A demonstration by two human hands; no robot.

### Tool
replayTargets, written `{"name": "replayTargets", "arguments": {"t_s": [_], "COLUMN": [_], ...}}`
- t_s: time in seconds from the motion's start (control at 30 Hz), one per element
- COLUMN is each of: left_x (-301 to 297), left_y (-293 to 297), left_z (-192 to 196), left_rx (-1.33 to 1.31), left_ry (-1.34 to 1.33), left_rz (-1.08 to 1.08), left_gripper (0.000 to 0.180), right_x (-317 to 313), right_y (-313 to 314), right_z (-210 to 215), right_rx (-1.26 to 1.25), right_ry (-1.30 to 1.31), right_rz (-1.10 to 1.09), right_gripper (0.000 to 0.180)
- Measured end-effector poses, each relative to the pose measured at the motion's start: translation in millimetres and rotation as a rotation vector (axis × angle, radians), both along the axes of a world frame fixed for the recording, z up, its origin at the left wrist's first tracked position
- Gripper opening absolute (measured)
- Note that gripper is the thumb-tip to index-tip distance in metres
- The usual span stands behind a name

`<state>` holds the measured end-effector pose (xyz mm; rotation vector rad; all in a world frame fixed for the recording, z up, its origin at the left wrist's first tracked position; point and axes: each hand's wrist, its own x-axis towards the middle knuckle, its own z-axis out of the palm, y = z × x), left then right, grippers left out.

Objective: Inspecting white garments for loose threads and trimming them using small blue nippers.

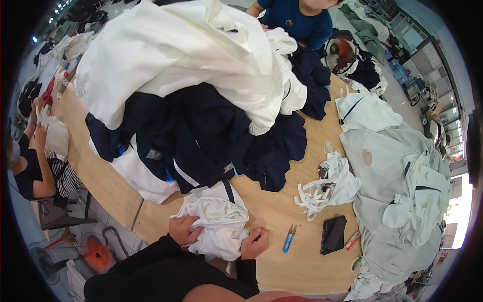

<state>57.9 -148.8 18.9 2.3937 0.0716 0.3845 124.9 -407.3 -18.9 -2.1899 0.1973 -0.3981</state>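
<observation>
One view only: head-worn fisheye, left of a pair. Looks down and forward across the desk (274,207). Wearer's hands (184,230) close, low centre; far side higher up. Very wide, edges bowed, corners black.

Both black-sleeved arms rise from the lower edge, wrists bare just past the cuffs. The left arm (138,261) slants up and rightward — its left hand (184,230) bent at the knuckles, fingers drawn in toward the thumb. The right forearm (247,277) shows only briefly, nearly upright, and the right hand (255,243) curls inward near the left one — its fingertips seem tucked under, though they are hard to make out
</observation>
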Motion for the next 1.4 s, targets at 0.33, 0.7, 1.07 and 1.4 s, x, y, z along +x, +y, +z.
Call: {"name": "replayTargets", "arguments": {"t_s": [0.33,0.7,1.07,1.4], "left_x": [24.5,58.7,41.1,26.5], "left_y": [20.1,-33.6,14.2,39.7], "left_z": [32.8,78.9,58.1,84.6], "left_rx": [-0.436,-0.670,-0.425,-0.446], "left_ry": [0.543,0.439,0.033,-0.033], "left_rz": [-0.156,-0.315,-0.063,0.124], "left_gripper": [0.044,0.038,0.034,0.030], "right_x": [-5.0,-11.6,-47.6,-35.4], "right_y": [-7.5,2.8,-6.3,-29.2], "right_z": [12.3,102.6,126.1,225.3], "right_rx": [0.554,0.814,0.668,-0.488], "right_ry": [0.053,0.520,0.265,-0.589], "right_rz": [-0.068,0.453,0.303,-0.024], "right_gripper": [0.013,0.029,0.031,0.037]}}
